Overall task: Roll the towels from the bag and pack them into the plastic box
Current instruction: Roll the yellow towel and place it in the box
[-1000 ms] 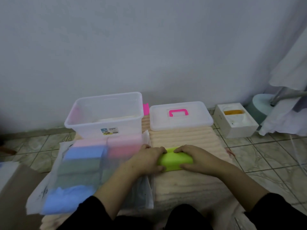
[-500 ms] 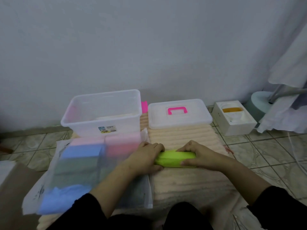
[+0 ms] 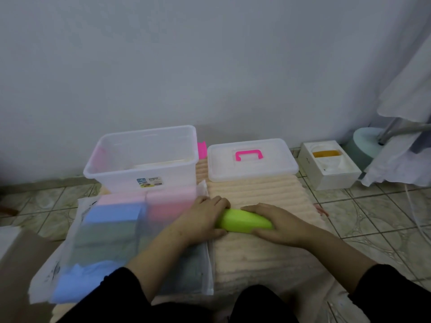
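Head view shows one smooth lime-green towel roll (image 3: 245, 220) lying on a ribbed peach mat (image 3: 258, 197), near centre. Both the left hand (image 3: 205, 219) and the right hand (image 3: 277, 223) curl around its ends. At left, a frosted plastic bag (image 3: 116, 241) holds folded pink, blue and green towels. Farther off stand one clear plastic box (image 3: 144, 159) and one lid (image 3: 251, 159) with a pink handle.

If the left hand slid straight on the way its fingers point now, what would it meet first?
The left hand points forward and slightly right over the green towel roll. Past it comes bare beige mat, then probably the lid with the pink handle; depth is unclear.
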